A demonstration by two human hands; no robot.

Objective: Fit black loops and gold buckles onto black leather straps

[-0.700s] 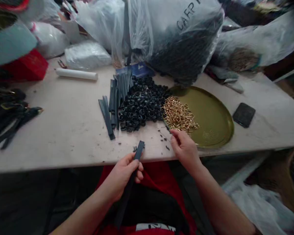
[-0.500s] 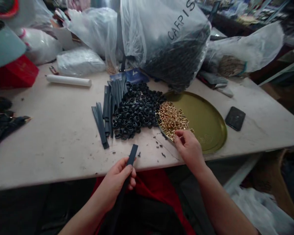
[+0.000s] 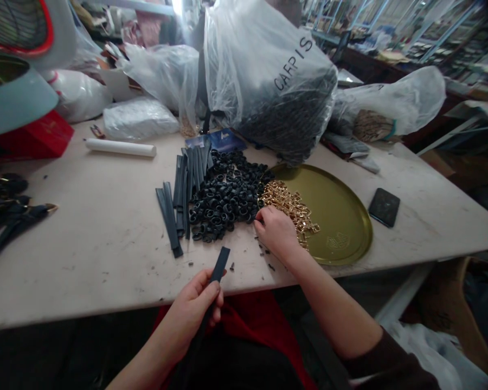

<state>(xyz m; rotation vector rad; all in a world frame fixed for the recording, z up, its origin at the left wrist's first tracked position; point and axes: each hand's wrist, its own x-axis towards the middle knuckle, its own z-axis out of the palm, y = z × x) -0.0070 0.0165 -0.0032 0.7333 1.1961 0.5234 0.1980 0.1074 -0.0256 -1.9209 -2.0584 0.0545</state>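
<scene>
Near the table's front edge, my left hand (image 3: 201,300) is closed around a dark strap (image 3: 220,264), whose flat end points up and away. My right hand (image 3: 277,232) has its fingers pinched together at the left rim of a gold tray (image 3: 344,200); what is between the fingertips is too small to make out. Small gold metal pieces (image 3: 287,197) are heaped on the tray's left part. A pile of small black loops (image 3: 223,200) lies just left of the tray, and several dark strips (image 3: 181,187) are beside it.
Behind the pile stands a large plastic bag (image 3: 284,103) of dark pieces. A phone (image 3: 384,207) lies right of the tray. A white roll (image 3: 121,148) is at the back left, dark straps (image 3: 14,222) at the far left. Small dark bits (image 3: 271,267) lie near the front edge.
My right hand has moved left from the front of the gold pieces to the tray's left rim, near the black loops. My left hand still holds the strap. The camera view has tilted up slightly.
</scene>
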